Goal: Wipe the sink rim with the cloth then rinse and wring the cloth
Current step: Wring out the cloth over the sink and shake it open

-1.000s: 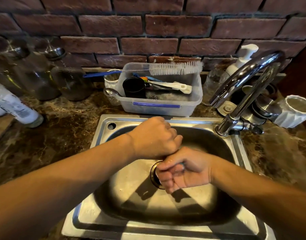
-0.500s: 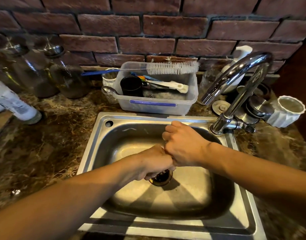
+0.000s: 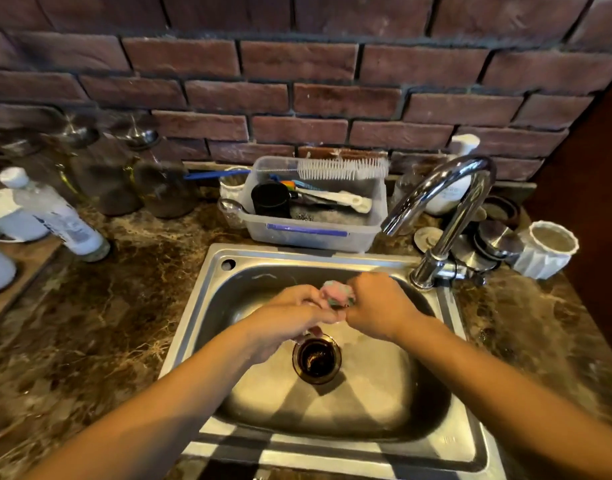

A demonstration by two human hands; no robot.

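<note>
A small pink and green cloth (image 3: 336, 294) is bunched between my two hands over the steel sink (image 3: 213, 268). My left hand (image 3: 290, 311) grips its lower end, and a bit of cloth pokes out below that hand near the drain (image 3: 316, 358). My right hand (image 3: 377, 303) grips the upper end, knuckles up. Both hands hang above the basin, just behind the drain. The chrome tap (image 3: 446, 202) arches over the sink's back right corner; I see no water running from it.
A clear plastic tub (image 3: 315, 233) with a white brush, a black cup and utensils stands behind the sink. Glass jars (image 3: 162, 188) and a white bottle (image 3: 60, 220) stand at the left, a white ribbed cup (image 3: 548, 251) and metal lids at the right. Brick wall behind.
My hands have twisted against each other: the right went from low to up and back, the left dropped. They have parted a little and the cloth now shows between them.
</note>
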